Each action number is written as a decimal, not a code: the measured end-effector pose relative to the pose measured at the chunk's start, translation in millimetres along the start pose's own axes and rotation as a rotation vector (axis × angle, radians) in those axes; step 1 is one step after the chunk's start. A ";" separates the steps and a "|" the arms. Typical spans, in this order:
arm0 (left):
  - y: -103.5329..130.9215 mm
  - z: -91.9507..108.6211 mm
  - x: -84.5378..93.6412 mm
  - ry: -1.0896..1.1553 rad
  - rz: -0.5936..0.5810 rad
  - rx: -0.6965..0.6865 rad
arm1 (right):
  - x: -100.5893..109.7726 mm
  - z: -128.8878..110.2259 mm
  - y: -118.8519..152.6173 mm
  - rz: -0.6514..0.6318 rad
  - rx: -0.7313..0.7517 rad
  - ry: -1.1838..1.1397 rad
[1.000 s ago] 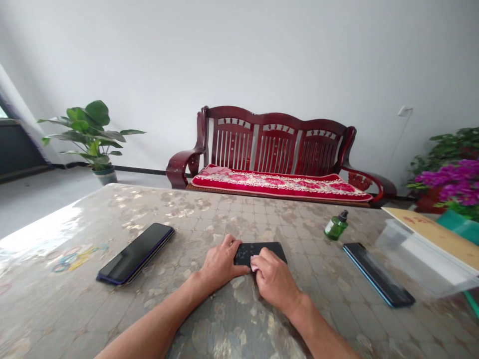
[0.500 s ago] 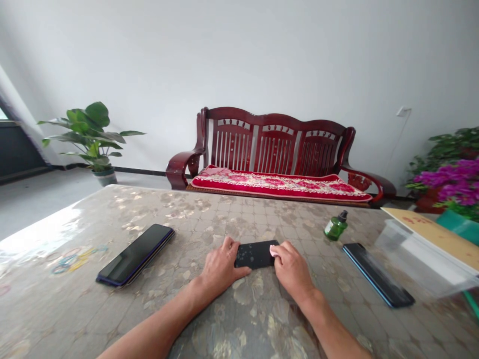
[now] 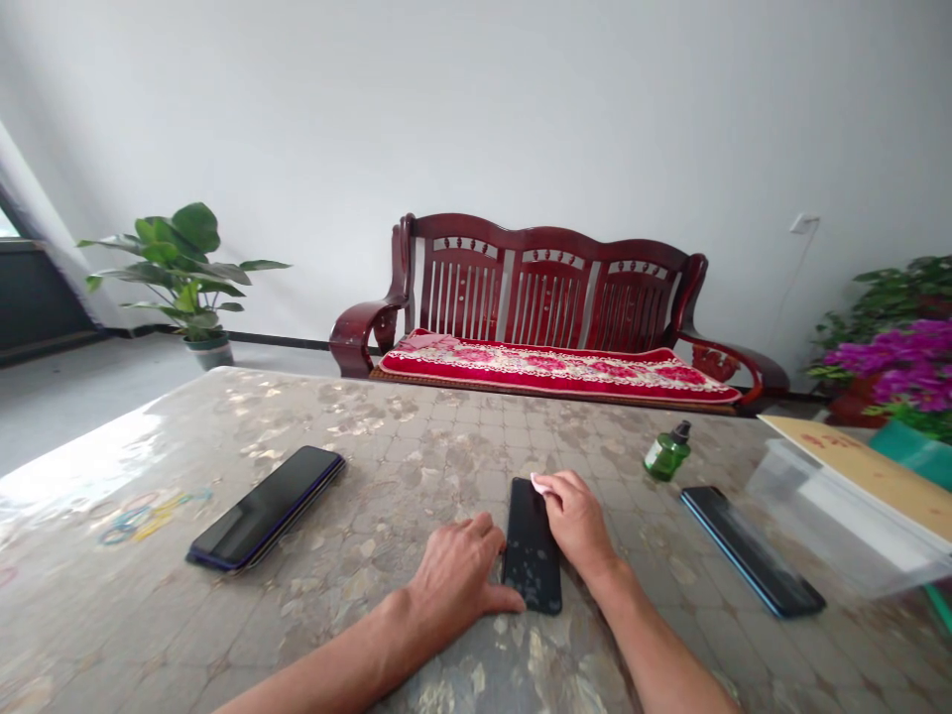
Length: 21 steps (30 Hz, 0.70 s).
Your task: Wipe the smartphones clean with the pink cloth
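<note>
Pinching a small pale-pink wad (image 3: 539,484), the right hand (image 3: 580,521) touches a flat black rectangular phone (image 3: 531,553); the left hand (image 3: 459,565), thumb spread from fingers, touches its left edge.

Bottle label (image 3: 654,455), red marks (image 3: 831,437) on tan sheet (image 3: 889,476) — unreadable

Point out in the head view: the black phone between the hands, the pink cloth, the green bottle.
Black phone (image 3: 533,551): head view, middle of its dark screen.
Pink cloth (image 3: 539,484): head view, the small part showing.
Green bottle (image 3: 667,456): head view, the body below its dark top.
</note>
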<state>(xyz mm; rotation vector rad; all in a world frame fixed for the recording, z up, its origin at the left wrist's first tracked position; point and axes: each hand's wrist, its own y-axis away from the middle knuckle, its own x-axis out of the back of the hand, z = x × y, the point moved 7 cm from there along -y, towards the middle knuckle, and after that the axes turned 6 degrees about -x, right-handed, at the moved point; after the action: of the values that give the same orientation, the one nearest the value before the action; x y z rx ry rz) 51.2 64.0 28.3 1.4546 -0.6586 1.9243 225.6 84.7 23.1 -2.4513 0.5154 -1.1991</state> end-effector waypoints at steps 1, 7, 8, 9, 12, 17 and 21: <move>-0.2 1.4 -1.7 0.025 0.015 -0.028 | -0.2 -0.2 0.0 -0.006 -0.004 -0.004; 5.2 19.5 -3.9 0.289 0.106 -0.351 | -1.3 -2.7 0.4 -0.033 -0.007 0.020; 7.3 23.0 -3.6 0.335 0.100 -0.409 | -1.2 -3.4 0.5 -0.034 -0.003 0.027; 9.2 26.0 -3.3 0.368 0.090 -0.456 | -1.1 -4.0 0.6 -0.036 0.002 0.035; 12.1 30.7 -4.1 0.377 0.060 -0.528 | -0.7 -5.7 1.6 -0.038 0.015 0.056; 7.0 26.9 -7.3 0.259 0.114 -0.492 | 0.5 -8.1 4.8 -0.024 0.014 0.094; 3.9 23.8 -9.9 0.209 0.162 -0.448 | 0.8 -12.0 6.2 -0.066 0.002 0.123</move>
<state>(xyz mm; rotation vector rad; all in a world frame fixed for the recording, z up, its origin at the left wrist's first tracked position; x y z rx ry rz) 65.7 42.6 24.9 0.9349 -1.0526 1.8587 215.4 77.0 27.6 -2.4204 0.4702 -1.3825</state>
